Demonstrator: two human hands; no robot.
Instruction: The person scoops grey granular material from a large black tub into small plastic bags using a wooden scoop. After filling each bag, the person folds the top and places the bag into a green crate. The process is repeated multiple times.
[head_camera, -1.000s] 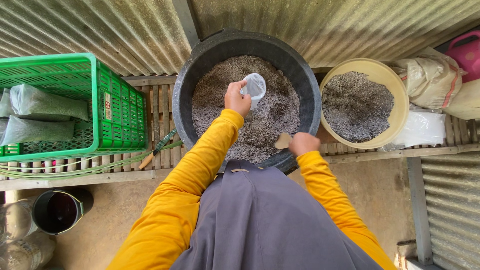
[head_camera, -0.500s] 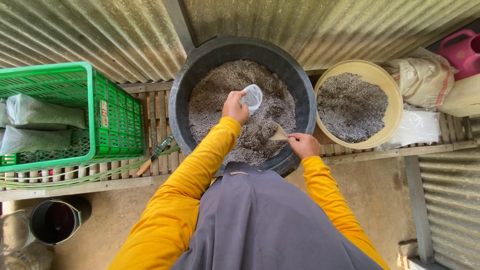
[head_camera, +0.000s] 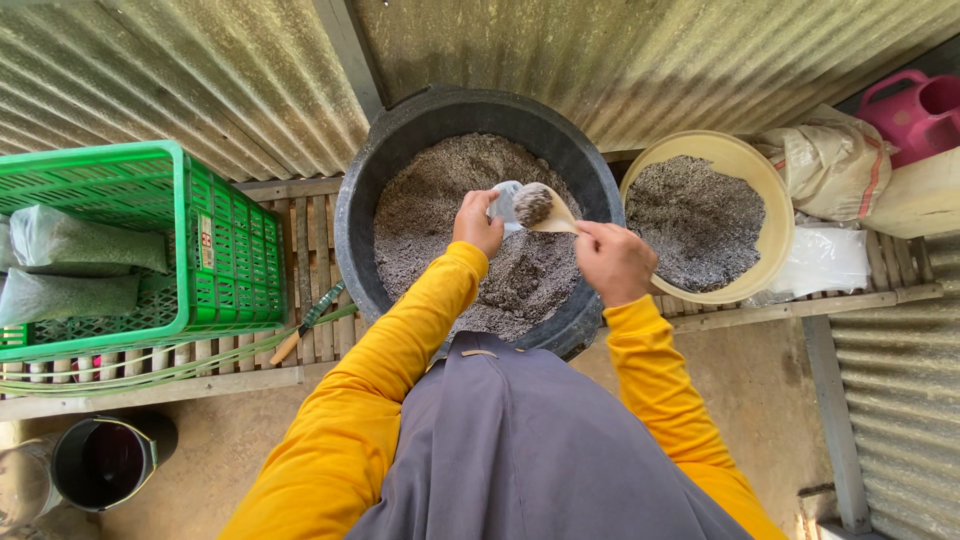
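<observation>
Spillage is the likeliest slip: the right hand (head_camera: 612, 262) grips a heaped wooden scoop (head_camera: 540, 205) of gritty soil mix at the small clear bag (head_camera: 505, 203) pinched by the left hand (head_camera: 476, 222), above the black tub (head_camera: 400, 130); a narrow mouth could shed grains toward 6 o'clock

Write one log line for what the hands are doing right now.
left hand: holds small clear bag | right hand: holds wooden scoop heaped with soil mix at bag mouth | below: black tub
</observation>
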